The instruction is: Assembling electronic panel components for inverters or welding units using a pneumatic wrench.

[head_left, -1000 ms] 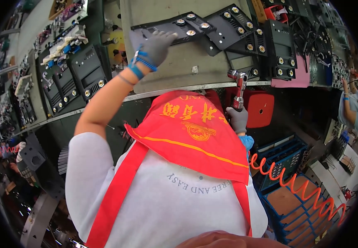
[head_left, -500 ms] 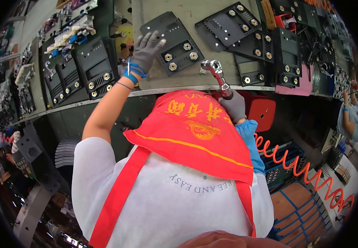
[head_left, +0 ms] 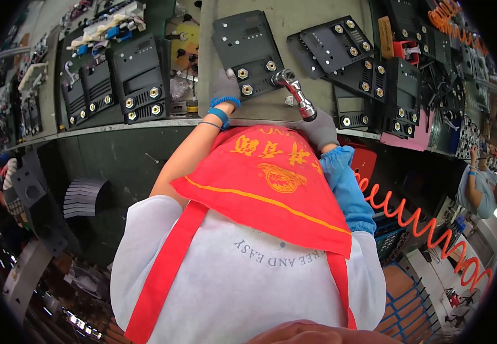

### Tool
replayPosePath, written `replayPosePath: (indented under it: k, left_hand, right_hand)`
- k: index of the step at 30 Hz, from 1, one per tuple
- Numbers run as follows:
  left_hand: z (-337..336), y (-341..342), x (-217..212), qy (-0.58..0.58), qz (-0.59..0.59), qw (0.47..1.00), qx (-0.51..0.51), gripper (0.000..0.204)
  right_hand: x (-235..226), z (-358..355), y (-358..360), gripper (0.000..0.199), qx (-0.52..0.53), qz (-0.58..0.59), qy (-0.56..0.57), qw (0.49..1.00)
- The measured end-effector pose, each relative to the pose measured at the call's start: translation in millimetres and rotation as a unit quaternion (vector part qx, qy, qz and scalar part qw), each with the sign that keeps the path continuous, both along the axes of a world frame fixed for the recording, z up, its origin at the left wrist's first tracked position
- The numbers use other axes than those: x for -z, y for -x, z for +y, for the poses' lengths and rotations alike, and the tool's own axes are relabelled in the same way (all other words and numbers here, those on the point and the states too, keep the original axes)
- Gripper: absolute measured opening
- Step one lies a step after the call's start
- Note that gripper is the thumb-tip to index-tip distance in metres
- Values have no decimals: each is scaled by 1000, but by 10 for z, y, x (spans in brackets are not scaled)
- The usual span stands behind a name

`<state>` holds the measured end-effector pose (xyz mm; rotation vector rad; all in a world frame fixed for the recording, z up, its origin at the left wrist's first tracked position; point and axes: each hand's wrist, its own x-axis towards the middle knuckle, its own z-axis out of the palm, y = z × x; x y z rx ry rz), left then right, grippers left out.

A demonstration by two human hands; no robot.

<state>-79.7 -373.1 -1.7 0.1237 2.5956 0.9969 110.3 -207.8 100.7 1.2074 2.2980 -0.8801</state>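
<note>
Fingers (head_left: 232, 75) of the gloved left hand (head_left: 225, 86) press flat on the lower left edge of a black metal plate (head_left: 247, 50), while the right hand (head_left: 317, 129) wraps shut around the handle of a chrome ratchet tool (head_left: 294, 94) whose head meets a brass terminal at the plate's lower right corner. The plate lies at 12 o'clock in the head view, on a grey-green workbench (head_left: 294, 23) with a pale front edge.

Both gloves are grey knit; a blue band circles the left wrist, and a blue sleeve cover (head_left: 346, 183) wraps the right forearm. A red apron (head_left: 271, 183) with yellow trim over a white shirt fills the centre and hides the bench's near edge.

More black plates (head_left: 139, 74) with ringed brass terminals sit at 10 o'clock, others (head_left: 352, 49) at 1 o'clock beside a pink sheet (head_left: 415, 140). An orange coiled air hose (head_left: 409, 221) runs toward 4 o'clock above blue crates (head_left: 403, 298). Another person (head_left: 478, 186) works at 3 o'clock. Stacked grey parts (head_left: 82, 195) rest at 9 o'clock in a crowded workshop.
</note>
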Motion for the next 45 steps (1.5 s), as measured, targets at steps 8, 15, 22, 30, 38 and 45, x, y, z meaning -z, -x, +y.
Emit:
replayPosePath:
  k: [8, 15, 22, 30, 38, 45]
  left_hand:
    - [62, -25, -197, -80, 23, 996, -36, 34]
    - [181, -16, -501, -52, -47, 996, -46, 35]
    - [228, -126, -471, -76, -21, 992, -98, 32]
    - [237, -149, -355, -116, 3, 987, -111, 30]
    - [222, -71, -250, -71, 5, 994, -88, 35]
    - [109, 256, -274, -73, -30, 997, -3, 33]
  right_hand:
    - [145, -29, -34, 34, 10, 39, 28, 999]
    - [242, 65, -54, 34, 24, 38, 56, 997]
    - [158, 14, -20, 32, 42, 37, 67, 996]
    - [243, 48, -34, 37, 34, -2, 38, 999]
    - [214, 47, -55, 38, 24, 1, 25, 999]
    - [-150, -40, 64, 36, -48, 79, 87, 992]
